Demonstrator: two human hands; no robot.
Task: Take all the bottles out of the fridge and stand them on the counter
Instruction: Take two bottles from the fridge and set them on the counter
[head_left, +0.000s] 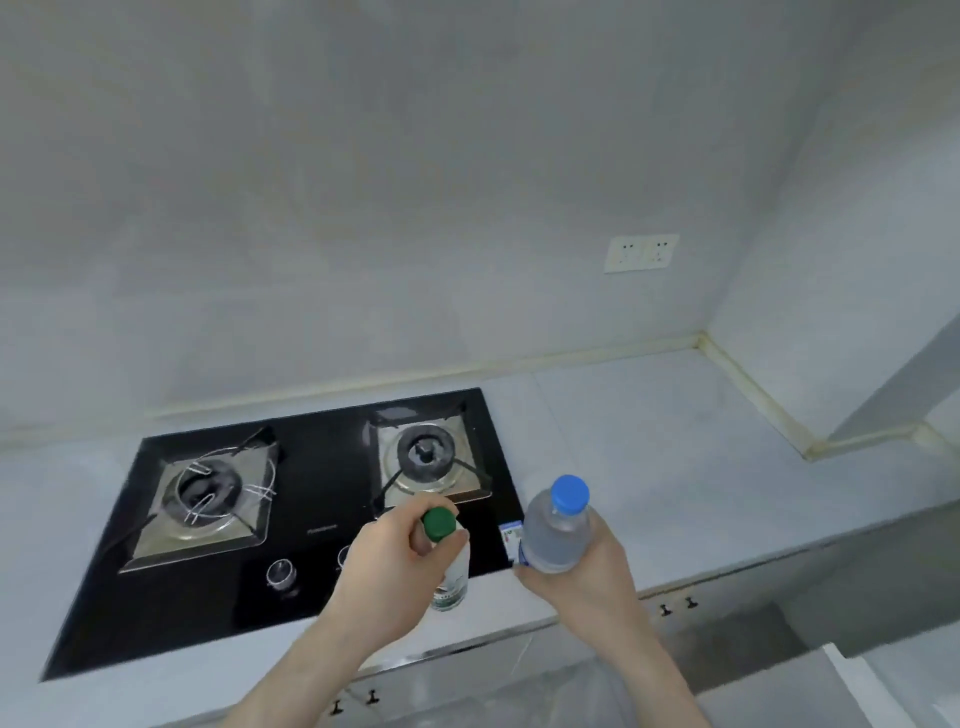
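Observation:
My left hand (392, 566) grips a clear bottle with a green cap (451, 566) around its neck, above the front right part of the hob. My right hand (587, 571) holds a clear bottle with a blue cap (557, 530) from below and behind, its fingers curled round the body. Both bottles are upright and held in the air near the front edge of the grey counter (675, 452). The fridge is out of view.
A black two-burner gas hob (311, 488) with two knobs fills the counter's left part. Bare grey counter stretches right of it to a wall corner. A white socket plate (641, 253) sits on the back wall. Cabinet fronts lie below the counter edge.

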